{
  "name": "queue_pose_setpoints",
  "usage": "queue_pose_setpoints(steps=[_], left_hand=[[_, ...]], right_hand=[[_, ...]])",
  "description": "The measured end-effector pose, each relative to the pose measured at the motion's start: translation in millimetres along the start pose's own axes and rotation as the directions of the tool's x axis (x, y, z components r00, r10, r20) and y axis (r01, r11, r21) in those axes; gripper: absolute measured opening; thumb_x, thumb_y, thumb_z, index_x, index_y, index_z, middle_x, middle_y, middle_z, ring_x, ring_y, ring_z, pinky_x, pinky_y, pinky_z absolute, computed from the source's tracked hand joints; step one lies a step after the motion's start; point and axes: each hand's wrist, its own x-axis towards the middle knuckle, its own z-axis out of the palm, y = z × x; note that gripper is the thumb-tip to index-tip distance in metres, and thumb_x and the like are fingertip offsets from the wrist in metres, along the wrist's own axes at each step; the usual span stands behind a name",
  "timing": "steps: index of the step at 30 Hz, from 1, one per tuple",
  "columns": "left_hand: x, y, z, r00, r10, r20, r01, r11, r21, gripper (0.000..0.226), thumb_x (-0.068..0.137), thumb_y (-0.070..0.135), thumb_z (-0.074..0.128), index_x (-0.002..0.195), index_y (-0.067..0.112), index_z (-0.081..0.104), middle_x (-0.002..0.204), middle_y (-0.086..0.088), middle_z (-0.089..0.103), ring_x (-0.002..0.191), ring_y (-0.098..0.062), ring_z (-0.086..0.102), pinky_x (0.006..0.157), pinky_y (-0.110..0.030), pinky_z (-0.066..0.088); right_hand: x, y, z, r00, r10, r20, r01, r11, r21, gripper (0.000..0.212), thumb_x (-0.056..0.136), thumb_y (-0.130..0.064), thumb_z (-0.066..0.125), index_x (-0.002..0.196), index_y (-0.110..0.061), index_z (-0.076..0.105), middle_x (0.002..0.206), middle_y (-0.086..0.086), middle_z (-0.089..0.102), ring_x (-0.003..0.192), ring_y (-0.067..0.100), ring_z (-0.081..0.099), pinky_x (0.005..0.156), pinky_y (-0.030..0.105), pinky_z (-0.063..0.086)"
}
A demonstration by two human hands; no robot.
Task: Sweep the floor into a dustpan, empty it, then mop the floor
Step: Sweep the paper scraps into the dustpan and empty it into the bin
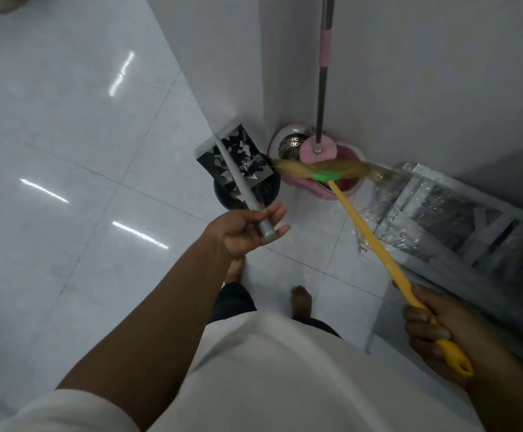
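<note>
My left hand point(244, 232) grips the end of the grey handle of a dustpan point(238, 157). The pan is tipped over a dark round bin point(247, 194) and holds dark and white scraps. My right hand point(434, 332) is closed around the yellow handle of a broom point(363, 219). Its green collar and straw bristles point(319, 169) lie across the bin's right side and a pink mop bucket point(341, 179). A mop point(321, 88) with a pink head and steel pole stands upright in that bucket, in the wall corner.
White walls meet in a corner behind the bucket. A grey metal frame wrapped in clear plastic point(459, 219) lies along the right wall. Glossy white floor tiles point(67, 151) stretch to the left. My bare feet point(300, 300) stand just below the bin.
</note>
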Motion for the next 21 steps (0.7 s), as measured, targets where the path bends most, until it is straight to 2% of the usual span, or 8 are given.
queue_pose_setpoints(steps=[2,4,7,11,13,15,18,21], left_hand=[[5.2,-22.5,-4.8,1.0,0.022,-0.019,-0.022,1.0,-0.014,0.038,0.095,-0.011,0.043,0.131,0.0,0.047,0.103,-0.021,0.074,0.085,-0.032,0.076,0.067,-0.06,0.059],[9.3,-39.4,-10.7,0.998,0.054,-0.02,-0.055,0.998,-0.027,0.04,0.096,-0.011,0.042,0.131,0.008,0.044,0.107,-0.021,0.073,0.088,-0.033,0.076,0.07,-0.064,0.058],[14.6,-58.2,-21.6,0.997,0.074,-0.017,-0.075,0.997,-0.03,0.037,0.097,-0.011,0.043,0.127,0.01,0.044,0.108,-0.021,0.073,0.089,-0.032,0.076,0.071,-0.065,0.058],[18.9,-78.9,-30.0,0.996,0.071,-0.062,-0.072,0.997,-0.013,0.037,0.097,-0.013,0.042,0.123,0.013,0.045,0.095,-0.017,0.075,0.078,-0.027,0.076,0.067,-0.055,0.061],[20.8,-86.8,-31.1,0.995,0.071,-0.072,-0.072,0.997,-0.01,0.039,0.097,-0.012,0.042,0.125,0.015,0.044,0.098,-0.014,0.073,0.076,-0.022,0.074,0.065,-0.046,0.062],[22.6,-91.2,-32.8,0.996,0.08,-0.049,-0.081,0.996,-0.021,0.04,0.098,-0.012,0.042,0.126,0.016,0.043,0.103,-0.012,0.07,0.078,-0.019,0.072,0.065,-0.041,0.061],[23.1,-94.2,-41.3,0.995,0.103,-0.004,-0.103,0.994,-0.031,0.039,0.097,-0.012,0.043,0.126,0.015,0.044,0.109,-0.013,0.07,0.083,-0.021,0.076,0.067,-0.044,0.062],[21.8,-98.4,-57.9,0.994,0.108,0.029,-0.107,0.994,-0.031,0.043,0.096,-0.013,0.044,0.129,0.013,0.045,0.113,-0.014,0.069,0.09,-0.023,0.076,0.07,-0.048,0.062]], right_hand=[[-5.6,1.7,-15.3,1.0,-0.007,-0.002,0.007,1.0,-0.011,0.043,0.102,-0.041,0.036,0.063,-0.025,0.032,0.05,-0.006,0.021,0.037,0.006,0.028,0.035,0.018,0.029],[-11.5,1.1,-25.0,1.0,0.003,0.016,-0.002,1.0,-0.017,0.042,0.102,-0.042,0.038,0.063,-0.026,0.031,0.052,-0.005,0.018,0.037,0.005,0.028,0.035,0.017,0.029],[-19.2,3.4,-39.1,1.0,-0.002,-0.003,0.002,0.999,-0.054,0.043,0.101,-0.041,0.039,0.061,-0.025,0.035,0.047,-0.008,0.03,0.037,0.004,0.031,0.035,0.017,0.031],[-22.0,3.4,-52.1,1.0,0.018,0.019,-0.017,0.999,-0.048,0.046,0.102,-0.043,0.036,0.06,-0.024,0.034,0.047,-0.009,0.029,0.037,0.004,0.029,0.035,0.016,0.029],[-22.0,5.7,-55.9,1.0,0.011,-0.001,-0.011,0.997,-0.076,0.052,0.102,-0.042,0.036,0.057,-0.017,0.03,0.046,-0.007,0.026,0.036,0.005,0.028,0.034,0.016,0.028],[-23.4,8.8,-55.6,1.0,0.006,0.005,-0.006,0.996,-0.092,0.05,0.102,-0.043,0.036,0.058,-0.02,0.028,0.05,-0.006,0.018,0.035,0.005,0.027,0.033,0.017,0.028],[-24.2,12.3,-52.9,1.0,0.009,0.012,-0.008,0.994,-0.106,0.042,0.102,-0.044,0.034,0.064,-0.028,0.026,0.06,-0.001,0.01,0.035,0.005,0.027,0.033,0.017,0.028],[-23.6,14.0,-55.0,1.0,0.026,0.016,-0.024,0.994,-0.109,0.048,0.102,-0.043,0.035,0.059,-0.022,0.027,0.05,-0.005,0.017,0.034,0.005,0.027,0.033,0.017,0.028]])
